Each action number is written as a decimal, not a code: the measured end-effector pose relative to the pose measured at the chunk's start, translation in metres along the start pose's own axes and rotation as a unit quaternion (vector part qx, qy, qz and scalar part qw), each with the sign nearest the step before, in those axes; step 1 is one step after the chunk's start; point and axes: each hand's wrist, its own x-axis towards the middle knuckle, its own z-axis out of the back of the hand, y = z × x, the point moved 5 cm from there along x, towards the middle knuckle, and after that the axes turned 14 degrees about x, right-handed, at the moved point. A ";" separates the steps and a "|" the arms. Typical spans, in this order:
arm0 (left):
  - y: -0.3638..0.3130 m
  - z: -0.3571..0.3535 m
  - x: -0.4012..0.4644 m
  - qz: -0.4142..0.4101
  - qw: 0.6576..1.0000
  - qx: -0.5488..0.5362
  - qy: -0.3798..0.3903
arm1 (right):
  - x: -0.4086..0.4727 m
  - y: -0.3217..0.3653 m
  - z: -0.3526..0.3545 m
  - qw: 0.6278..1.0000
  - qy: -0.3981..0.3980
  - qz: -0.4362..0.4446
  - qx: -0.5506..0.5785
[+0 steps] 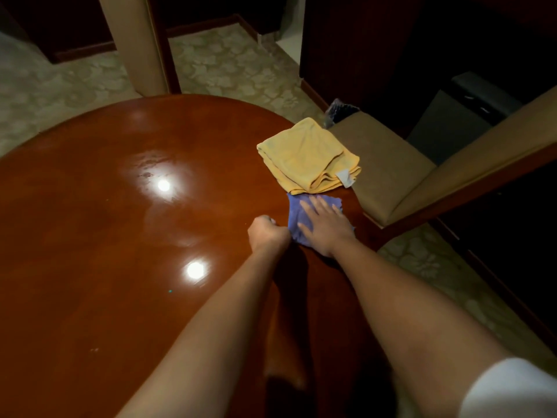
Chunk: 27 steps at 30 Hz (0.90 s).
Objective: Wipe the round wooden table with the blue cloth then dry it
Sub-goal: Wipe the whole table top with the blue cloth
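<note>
Where the ceiling lights glare off its polish in two bright spots, the table (pixel 105 236) fills most of the view, a round top of glossy red-brown wood with faint smears near the far reflection. At its right edge a chair (pixel 388 164) with a tan seat is drawn up, and a second chair (pixel 138 43) stands beyond the far edge. Behind the right-hand chair sits a dark bin (pixel 470 107); what it holds cannot be made out, and a crumpled dark bag (pixel 339 110) lies between it and the table. A yellow cloth (pixel 304 155) lies folded at the right edge, a small white tag (pixel 345 178) showing at its near corner; any writing on the tag is too small to read. Touching its near side is the blue cloth (pixel 294 212), bunched on the table close to the right edge. The right hand (pixel 325 224) presses flat on it, fingers straight and spread. The left hand (pixel 266 232) is curled tight, gripping the cloth's left end.
</note>
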 end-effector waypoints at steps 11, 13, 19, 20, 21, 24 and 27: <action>-0.017 -0.031 -0.010 0.014 0.997 -0.049 0.057 | -0.023 -0.043 0.012 0.996 -0.012 0.016 0.087; -0.013 -0.029 -0.016 0.015 0.996 -0.048 0.074 | -0.033 -0.042 0.008 0.995 -0.014 0.017 0.094; 0.014 -0.034 -0.042 -0.011 0.993 -0.009 0.116 | -0.077 -0.032 -0.022 0.997 -0.041 -0.003 0.069; 0.021 -0.033 -0.046 -0.012 0.993 -0.005 0.119 | -0.085 -0.027 -0.030 0.997 -0.044 -0.014 0.057; 0.029 -0.030 -0.050 -0.015 0.993 -0.002 0.120 | -0.095 -0.020 -0.038 0.997 -0.054 -0.026 0.049; 0.049 -0.017 -0.058 -0.026 0.993 0.007 0.112 | -0.117 0.008 -0.056 0.989 -0.109 -0.074 0.061; 0.066 0.000 -0.059 -0.035 0.995 0.005 0.093 | -0.128 0.039 -0.068 0.972 -0.174 -0.142 0.076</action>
